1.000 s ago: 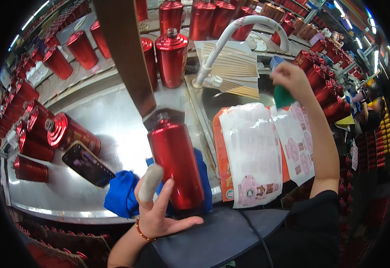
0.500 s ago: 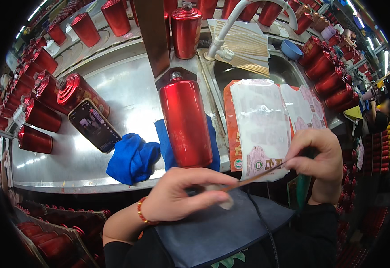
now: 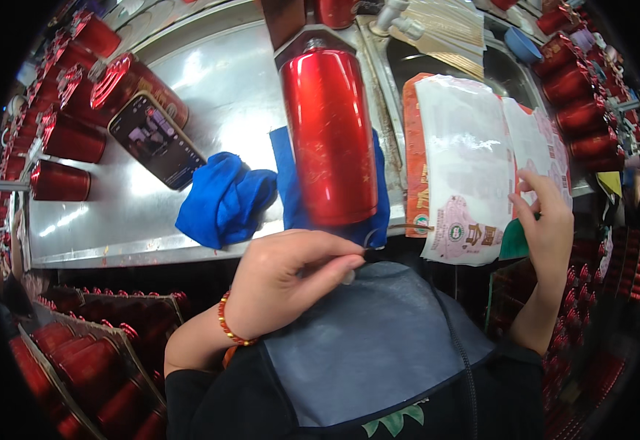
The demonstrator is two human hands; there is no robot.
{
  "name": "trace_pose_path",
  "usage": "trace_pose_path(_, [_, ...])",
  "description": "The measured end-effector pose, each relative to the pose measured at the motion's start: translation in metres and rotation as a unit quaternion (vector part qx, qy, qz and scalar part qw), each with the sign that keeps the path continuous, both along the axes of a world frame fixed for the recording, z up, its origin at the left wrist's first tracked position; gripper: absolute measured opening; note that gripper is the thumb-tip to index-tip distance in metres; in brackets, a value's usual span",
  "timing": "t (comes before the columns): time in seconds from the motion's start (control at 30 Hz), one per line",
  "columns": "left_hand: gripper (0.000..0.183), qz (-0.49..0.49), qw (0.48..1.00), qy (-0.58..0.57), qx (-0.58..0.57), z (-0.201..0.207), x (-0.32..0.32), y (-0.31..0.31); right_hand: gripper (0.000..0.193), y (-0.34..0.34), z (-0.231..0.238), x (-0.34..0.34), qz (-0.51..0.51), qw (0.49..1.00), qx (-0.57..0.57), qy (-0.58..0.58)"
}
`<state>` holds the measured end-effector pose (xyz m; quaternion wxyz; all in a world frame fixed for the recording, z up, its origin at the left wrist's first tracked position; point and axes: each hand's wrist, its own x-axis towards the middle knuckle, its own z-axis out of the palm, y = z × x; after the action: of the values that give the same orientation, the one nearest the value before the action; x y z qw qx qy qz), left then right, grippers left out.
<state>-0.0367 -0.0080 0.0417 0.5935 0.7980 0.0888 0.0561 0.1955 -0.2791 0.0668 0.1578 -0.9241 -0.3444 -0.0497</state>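
Observation:
My left hand (image 3: pixel 290 271), a red and gold bead bracelet at its wrist, is closed in a pinch in front of the bottle. A thin, brownish strip (image 3: pixel 415 226) shows beyond its fingertips, curling and partly blurred. Over the right edge of the printed sheets (image 3: pixel 466 161), my right hand (image 3: pixel 551 220) has its thumb and forefinger apart. A flat green piece (image 3: pixel 513 240) sits against its palm, seemingly held by the lower fingers, which are hidden. A glossy red bottle (image 3: pixel 331 139) lies on a blue cloth (image 3: pixel 284 169), its neck pointing away from me.
A crumpled blue cloth (image 3: pixel 224 198) lies left of the bottle. A phone (image 3: pixel 155 139) leans against a red bottle (image 3: pixel 140 84). Behind the sheets is a sink (image 3: pixel 408 59) with a white tap (image 3: pixel 397 22). Several red bottles (image 3: pixel 580 110) stand at right.
The brown strip was stretched between both hands; my right hand has let go of its end and moved over the sheets. My left hand still pinches the strip. The view has shifted.

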Motion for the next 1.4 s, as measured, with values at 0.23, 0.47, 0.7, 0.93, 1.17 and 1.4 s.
trace_pose_path(0.23, [0.015, -0.013, 0.988, -0.111, 0.107, 0.001, 0.017, -0.011, 0.052, 0.095, 0.008, -0.037, 0.373, 0.820, 0.095, 0.424])
trace_pose_path(0.47, [0.014, 0.127, 0.992, 0.010, -0.003, -0.009, -0.001, 0.000, 0.009, 0.113, -0.019, -0.043, 0.274, 0.810, 0.127, 0.503])
trace_pose_path(0.7, [0.009, 0.184, 0.981, -0.009, -0.055, -0.023, 0.002, 0.003, 0.009, 0.107, -0.031, -0.035, 0.168, 0.784, 0.147, 0.579])
trace_pose_path(0.93, [0.006, 0.197, 0.978, 0.030, -0.062, -0.023, -0.007, 0.005, 0.007, 0.097, -0.041, -0.028, 0.104, 0.758, 0.160, 0.623])
trace_pose_path(1.17, [0.021, 0.261, 0.947, -0.159, 0.097, -0.055, -0.019, 0.008, 0.010, 0.093, -0.047, -0.026, 0.111, 0.744, 0.182, 0.634])
trace_pose_path(1.4, [0.046, 0.186, 0.889, -0.253, 0.333, -0.076, -0.013, -0.005, 0.009, 0.094, -0.047, -0.027, 0.119, 0.749, 0.186, 0.625])
